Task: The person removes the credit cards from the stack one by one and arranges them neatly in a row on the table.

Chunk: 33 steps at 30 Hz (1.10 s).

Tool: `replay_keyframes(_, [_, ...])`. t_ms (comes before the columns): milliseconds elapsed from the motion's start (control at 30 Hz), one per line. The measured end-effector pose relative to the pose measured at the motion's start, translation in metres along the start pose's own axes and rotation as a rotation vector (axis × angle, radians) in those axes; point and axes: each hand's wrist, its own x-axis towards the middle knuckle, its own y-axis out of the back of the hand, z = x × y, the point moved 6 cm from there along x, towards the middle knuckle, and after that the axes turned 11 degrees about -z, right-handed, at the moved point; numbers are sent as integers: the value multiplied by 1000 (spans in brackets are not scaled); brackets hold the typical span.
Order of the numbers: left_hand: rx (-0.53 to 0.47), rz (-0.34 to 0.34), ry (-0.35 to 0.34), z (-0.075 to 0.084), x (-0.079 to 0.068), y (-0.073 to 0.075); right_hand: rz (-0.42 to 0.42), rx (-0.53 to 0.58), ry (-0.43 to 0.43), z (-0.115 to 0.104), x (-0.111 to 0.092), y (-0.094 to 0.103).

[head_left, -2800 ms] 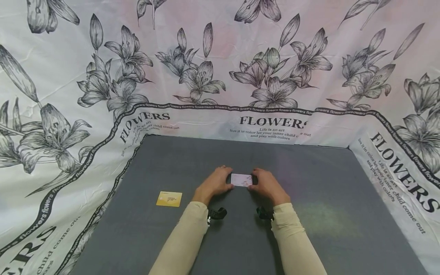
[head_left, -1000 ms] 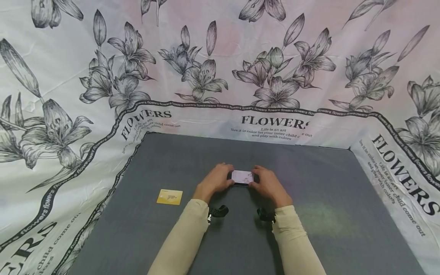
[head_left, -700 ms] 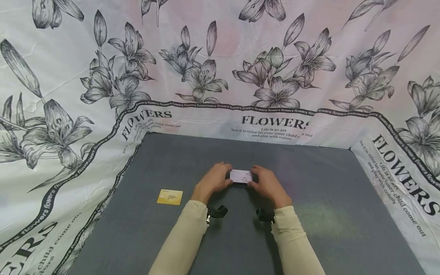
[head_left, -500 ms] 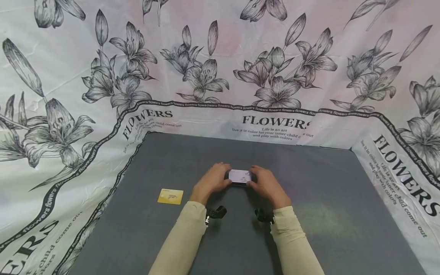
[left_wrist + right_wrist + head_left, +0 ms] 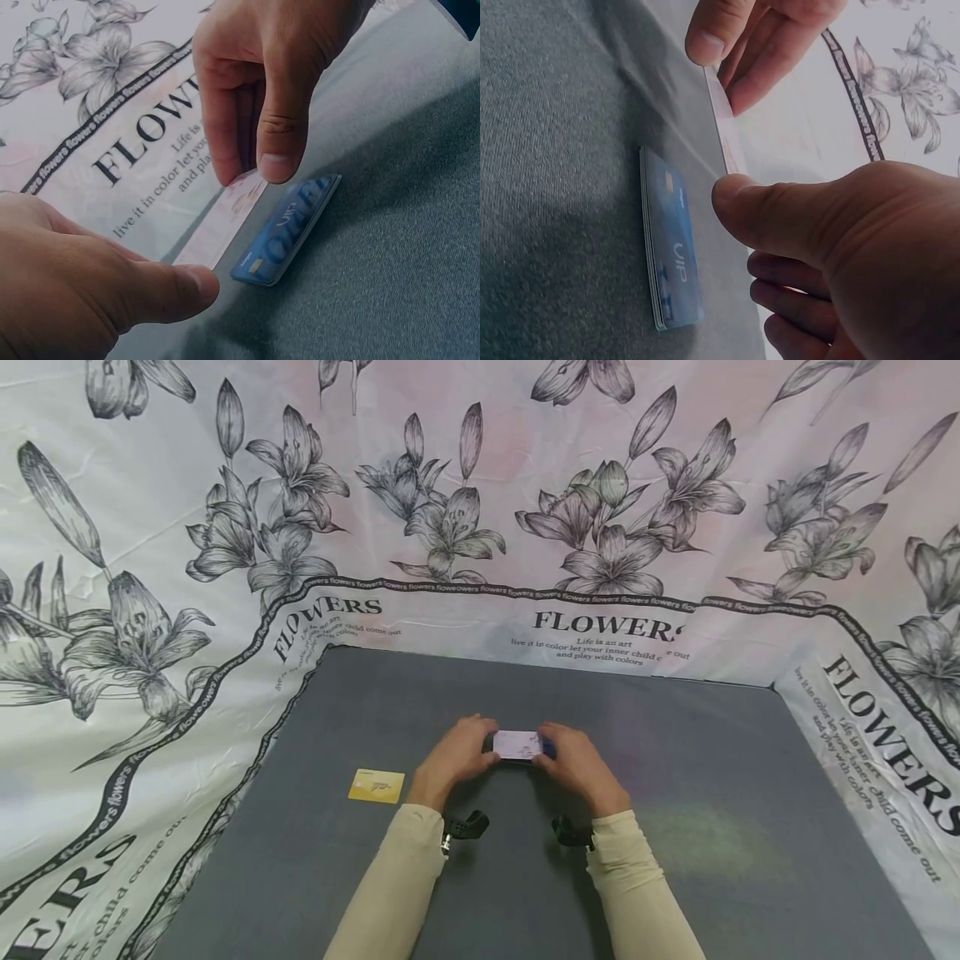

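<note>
Both hands hold a pink card with a small floral print [image 5: 517,745] by its short ends. My left hand [image 5: 457,756] pinches the left end between thumb and fingers, and my right hand [image 5: 577,764] pinches the right end. Both wrist views show the card raised over a stack of blue cards [image 5: 285,229] marked VIP, with a gap between card and stack. Several card edges show along the side of this stack [image 5: 675,247] in the right wrist view. Off to the left of the left hand, a yellow card [image 5: 377,786] lies flat.
A dark grey cloth [image 5: 697,860] covers the table. White floral fabric [image 5: 450,627] printed with FLOWERS lettering rises behind it and along both sides. Black wrist straps [image 5: 467,825] sit at both cuffs.
The pink card, at first lying over the stack, has risen in both hands and drifted a little left. Some blue now shows beside the right fingers. The view has shifted slightly.
</note>
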Motion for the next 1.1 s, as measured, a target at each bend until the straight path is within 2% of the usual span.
replay_keyframes(500, [-32,28,27,-13,-18,3,-5,2,14,-17,6,-5])
replay_keyframes(867, [-41,-7,83,-25,-31,9,-22,17,27,-33,9,-15])
replay_keyframes(1100, [-40,1,80,-33,-40,12,-30,7,42,-45,11,-20])
